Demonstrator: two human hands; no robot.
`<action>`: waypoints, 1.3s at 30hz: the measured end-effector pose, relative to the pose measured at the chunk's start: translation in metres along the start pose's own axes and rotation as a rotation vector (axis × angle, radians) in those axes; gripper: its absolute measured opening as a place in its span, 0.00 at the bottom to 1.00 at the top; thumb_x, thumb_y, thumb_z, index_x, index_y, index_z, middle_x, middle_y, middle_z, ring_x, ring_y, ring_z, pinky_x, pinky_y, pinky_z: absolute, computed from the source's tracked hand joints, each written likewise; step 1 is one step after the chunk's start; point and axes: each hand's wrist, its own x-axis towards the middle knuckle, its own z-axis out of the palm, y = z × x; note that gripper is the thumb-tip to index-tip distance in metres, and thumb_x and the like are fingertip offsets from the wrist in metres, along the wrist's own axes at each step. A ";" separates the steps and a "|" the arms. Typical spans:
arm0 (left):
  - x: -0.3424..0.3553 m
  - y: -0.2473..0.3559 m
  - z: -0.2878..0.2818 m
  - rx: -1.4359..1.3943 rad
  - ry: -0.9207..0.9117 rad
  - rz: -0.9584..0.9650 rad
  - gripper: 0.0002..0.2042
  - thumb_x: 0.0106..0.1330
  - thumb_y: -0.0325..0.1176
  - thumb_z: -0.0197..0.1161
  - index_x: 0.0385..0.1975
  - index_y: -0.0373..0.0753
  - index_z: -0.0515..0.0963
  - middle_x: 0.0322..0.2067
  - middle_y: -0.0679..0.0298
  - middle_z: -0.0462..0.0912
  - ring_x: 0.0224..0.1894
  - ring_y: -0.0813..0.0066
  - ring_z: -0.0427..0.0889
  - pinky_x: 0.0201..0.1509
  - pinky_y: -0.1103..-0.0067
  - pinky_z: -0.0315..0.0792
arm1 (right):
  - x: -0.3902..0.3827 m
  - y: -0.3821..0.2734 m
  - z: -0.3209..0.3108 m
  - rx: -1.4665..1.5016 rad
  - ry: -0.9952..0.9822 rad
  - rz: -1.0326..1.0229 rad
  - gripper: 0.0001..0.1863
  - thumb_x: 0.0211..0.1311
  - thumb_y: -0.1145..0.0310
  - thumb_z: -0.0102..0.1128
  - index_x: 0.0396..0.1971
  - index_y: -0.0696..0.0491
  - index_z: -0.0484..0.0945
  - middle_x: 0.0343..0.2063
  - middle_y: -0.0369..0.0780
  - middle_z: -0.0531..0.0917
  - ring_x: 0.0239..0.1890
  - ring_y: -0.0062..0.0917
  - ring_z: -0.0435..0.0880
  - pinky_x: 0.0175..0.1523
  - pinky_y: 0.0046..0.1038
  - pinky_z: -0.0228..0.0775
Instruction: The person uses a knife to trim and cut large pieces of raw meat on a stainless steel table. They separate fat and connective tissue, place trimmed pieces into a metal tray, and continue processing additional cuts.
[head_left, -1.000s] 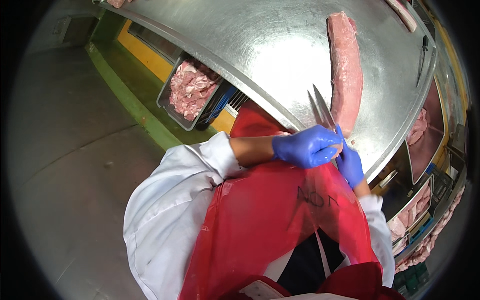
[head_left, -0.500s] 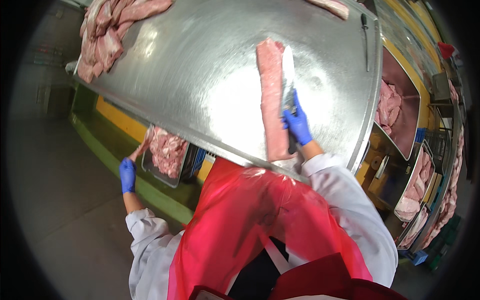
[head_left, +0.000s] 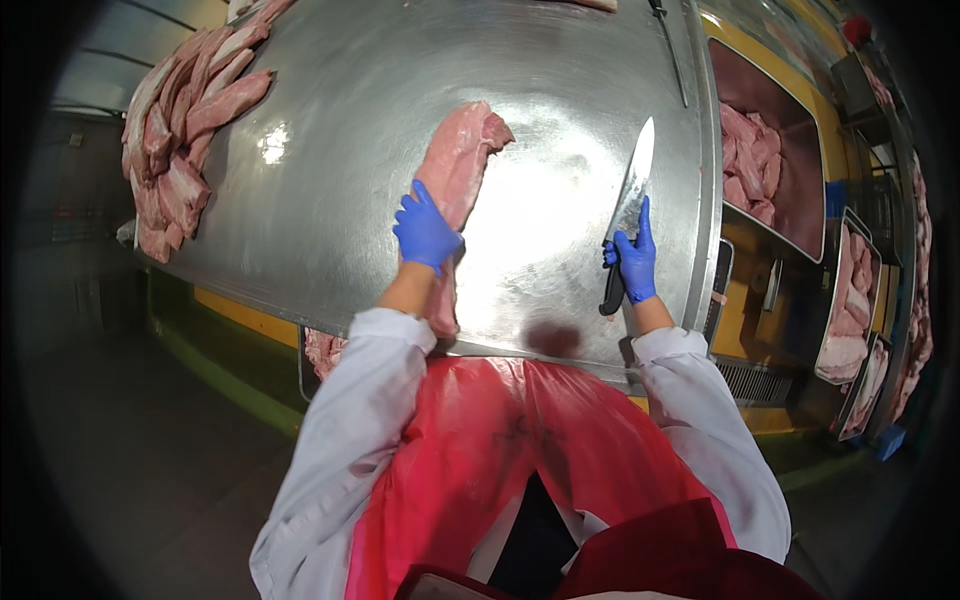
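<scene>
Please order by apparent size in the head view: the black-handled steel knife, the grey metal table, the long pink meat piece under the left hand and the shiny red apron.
Largest to smallest:
Grey metal table
Shiny red apron
Long pink meat piece
Black-handled steel knife

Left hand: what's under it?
The left hand lies on a piece of meat, on the metal table. Meat shows beyond the hand and beside the wrist; the part beneath the hand and the table under the meat are covered.
</scene>
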 end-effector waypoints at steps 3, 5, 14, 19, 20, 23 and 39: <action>0.056 -0.043 -0.006 -0.198 0.000 0.185 0.56 0.44 0.43 0.77 0.72 0.30 0.50 0.59 0.43 0.72 0.60 0.51 0.76 0.65 0.64 0.70 | -0.013 0.006 -0.024 0.036 0.008 0.026 0.45 0.67 0.84 0.51 0.77 0.36 0.43 0.31 0.38 0.78 0.22 0.17 0.76 0.24 0.20 0.72; 0.085 -0.072 -0.008 -0.604 -0.203 0.315 0.53 0.43 0.41 0.77 0.71 0.30 0.54 0.58 0.47 0.74 0.59 0.56 0.77 0.65 0.67 0.70 | -0.020 0.012 -0.026 0.088 0.018 0.021 0.46 0.67 0.84 0.51 0.77 0.36 0.43 0.30 0.37 0.78 0.22 0.17 0.75 0.24 0.20 0.72; 0.099 -0.123 0.000 -0.895 -1.045 0.357 0.39 0.44 0.34 0.66 0.63 0.30 0.70 0.60 0.56 0.76 0.62 0.63 0.74 0.70 0.69 0.65 | -0.022 0.018 -0.033 0.077 0.012 0.022 0.44 0.69 0.81 0.52 0.78 0.36 0.42 0.26 0.35 0.76 0.21 0.17 0.75 0.25 0.21 0.73; 0.078 0.016 -0.023 -0.526 -0.181 0.698 0.49 0.54 0.53 0.74 0.70 0.32 0.58 0.66 0.41 0.65 0.69 0.45 0.65 0.73 0.65 0.61 | -0.019 0.022 -0.031 0.077 0.027 -0.004 0.44 0.69 0.81 0.53 0.77 0.37 0.43 0.30 0.36 0.77 0.23 0.16 0.75 0.25 0.20 0.72; 0.070 0.045 -0.015 -0.366 0.122 0.785 0.37 0.56 0.45 0.73 0.62 0.30 0.69 0.56 0.42 0.76 0.61 0.50 0.76 0.64 0.67 0.71 | -0.017 0.022 -0.030 0.070 0.021 -0.010 0.44 0.69 0.81 0.53 0.77 0.37 0.43 0.31 0.36 0.77 0.24 0.16 0.75 0.26 0.20 0.72; 0.069 0.088 -0.021 -0.377 -0.123 0.789 0.17 0.56 0.36 0.69 0.42 0.32 0.81 0.40 0.46 0.84 0.45 0.57 0.85 0.49 0.69 0.78 | -0.014 0.019 -0.028 0.082 0.048 0.013 0.44 0.69 0.81 0.53 0.77 0.37 0.44 0.31 0.36 0.77 0.24 0.16 0.75 0.26 0.20 0.72; 0.053 0.049 -0.050 -0.193 0.086 0.725 0.15 0.56 0.39 0.65 0.37 0.34 0.78 0.42 0.45 0.75 0.41 0.44 0.81 0.47 0.61 0.77 | 0.025 -0.039 0.138 -0.260 -0.314 -0.060 0.42 0.64 0.67 0.56 0.76 0.30 0.49 0.36 0.46 0.85 0.25 0.24 0.84 0.32 0.29 0.81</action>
